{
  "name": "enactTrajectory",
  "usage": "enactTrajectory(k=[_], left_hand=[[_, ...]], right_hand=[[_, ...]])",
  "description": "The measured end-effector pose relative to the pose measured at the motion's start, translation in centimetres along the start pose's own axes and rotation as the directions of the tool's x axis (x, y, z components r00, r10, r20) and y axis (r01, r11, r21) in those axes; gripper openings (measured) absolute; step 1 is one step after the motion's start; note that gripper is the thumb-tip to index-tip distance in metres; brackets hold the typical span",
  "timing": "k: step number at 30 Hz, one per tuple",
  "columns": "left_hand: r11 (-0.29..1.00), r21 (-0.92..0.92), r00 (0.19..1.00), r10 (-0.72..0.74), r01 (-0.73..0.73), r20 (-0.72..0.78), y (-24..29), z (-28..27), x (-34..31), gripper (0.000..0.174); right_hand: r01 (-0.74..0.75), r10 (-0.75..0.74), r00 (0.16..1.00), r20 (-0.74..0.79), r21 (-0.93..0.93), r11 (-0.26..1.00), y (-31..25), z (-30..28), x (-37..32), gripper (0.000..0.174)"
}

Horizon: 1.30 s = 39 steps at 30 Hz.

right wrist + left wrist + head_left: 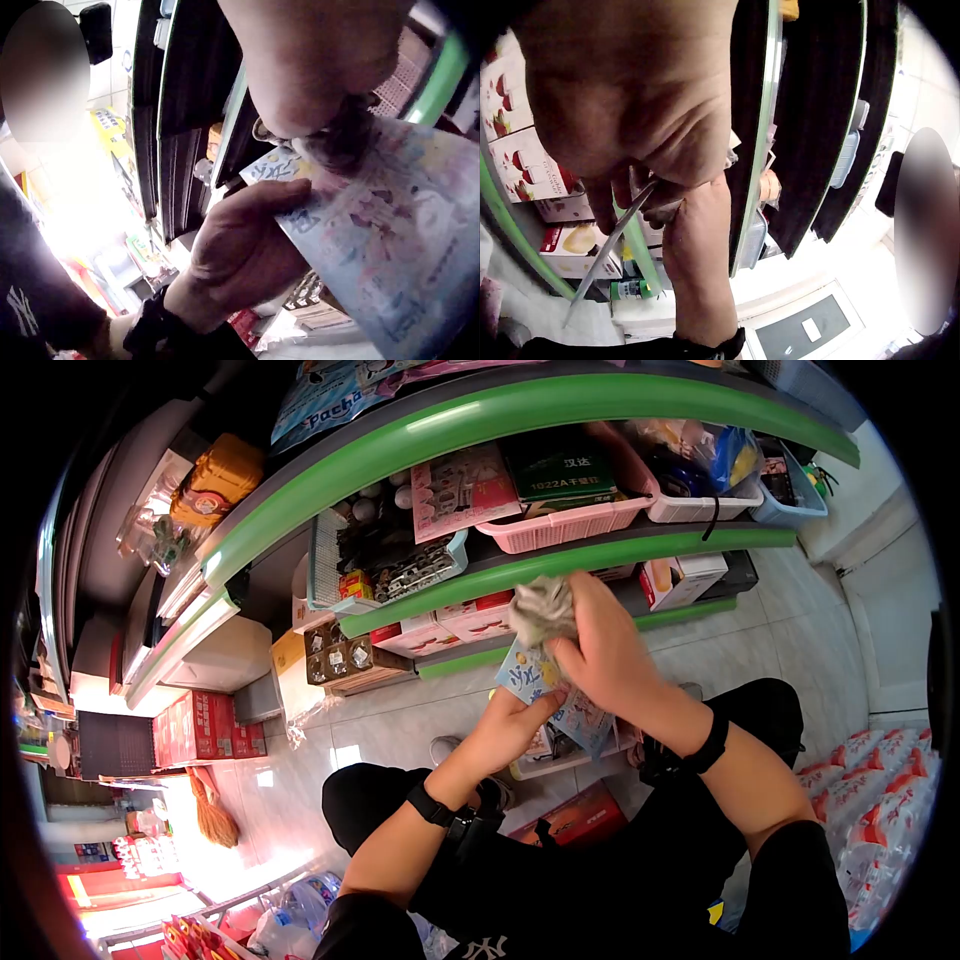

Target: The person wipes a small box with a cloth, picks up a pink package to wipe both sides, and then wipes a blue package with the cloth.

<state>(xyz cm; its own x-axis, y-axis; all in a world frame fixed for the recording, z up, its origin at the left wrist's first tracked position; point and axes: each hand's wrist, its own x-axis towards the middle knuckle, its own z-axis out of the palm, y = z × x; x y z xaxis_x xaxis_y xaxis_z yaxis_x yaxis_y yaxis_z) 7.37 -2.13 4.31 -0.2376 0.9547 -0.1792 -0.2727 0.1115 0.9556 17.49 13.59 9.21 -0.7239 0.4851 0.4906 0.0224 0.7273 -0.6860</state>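
Note:
A thin blue printed card [585,722] with cartoon figures and Chinese writing slants downward in front of the lower shelf. My left hand [505,732] pinches its edge, the thumb lying on the printed face in the right wrist view. In my right hand [608,650] is a crumpled grey-white cloth [543,610], gripped at the card's upper end. The right wrist view shows the cloth [341,146] bunched under that hand, overlapping the card's print [405,232]. From the left wrist the card [604,259] appears edge-on below the palm.
Green-edged shelves [480,575] curve across the front. They carry a pink basket [570,530], a blue basket [325,560] and a white basket [705,508]. Boxed goods [435,632] stand underneath. A red box [575,815] lies between the legs, and wrapped bottles [870,800] stand at right.

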Motion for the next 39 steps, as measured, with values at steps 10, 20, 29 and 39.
enactTrajectory(k=[10, 20, 29, 39], left_hand=[[0.996, -0.046, 0.993, 0.074, -0.078, -0.088, 0.4, 0.4, -0.2, 0.043], [0.997, -0.079, 0.996, 0.013, -0.020, -0.088, -1.0, -0.2, 0.3, 0.040], [0.929, -0.364, 0.986, 0.003, -0.065, -0.169, 0.2, 0.1, 0.0, 0.038], [0.845, -0.461, 0.938, 0.123, -0.271, -0.325, 4.1, -1.4, -0.4, 0.055]], right_hand=[[-0.376, 0.370, 0.918, -0.139, -0.020, 0.926, 6.6, -1.4, 1.7, 0.036], [-0.018, 0.018, 0.994, -0.109, 0.002, 1.000, 0.9, -0.7, 0.4, 0.046], [-0.155, 0.154, 0.984, -0.095, -0.012, 0.988, 2.4, 0.4, 0.7, 0.048], [-0.368, 0.367, 0.929, -0.044, -0.180, 0.912, 5.0, -0.6, 1.0, 0.042]])
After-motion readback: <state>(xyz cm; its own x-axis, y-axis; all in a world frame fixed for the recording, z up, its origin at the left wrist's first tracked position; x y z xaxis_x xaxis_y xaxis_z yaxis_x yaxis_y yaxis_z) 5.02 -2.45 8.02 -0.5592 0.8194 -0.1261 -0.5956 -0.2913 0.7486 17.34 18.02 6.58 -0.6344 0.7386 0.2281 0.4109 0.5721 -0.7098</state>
